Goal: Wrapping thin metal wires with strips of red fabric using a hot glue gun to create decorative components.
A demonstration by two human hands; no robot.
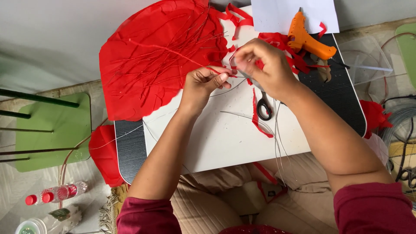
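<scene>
My left hand (203, 84) pinches a thin wire wrapped in red paper (182, 53) that runs up-left over a large pile of red paper sheets and wrapped wires (147, 65). My right hand (264, 65) is closed on a strip of red paper (259, 115) right beside the left fingertips; the strip's loose end hangs down over the white board (221, 134). Black-handled scissors (263, 106) lie on the board just under my right wrist. Bare thin wires (277, 143) trail from the board toward my lap.
An orange glue gun (305, 39) and white paper sheet (294, 13) lie at the far right of the black tabletop (130, 151). A green stool (52, 130) stands left, two red-capped bottles (56, 193) on the floor, a clear plastic container (368, 58) and cables right.
</scene>
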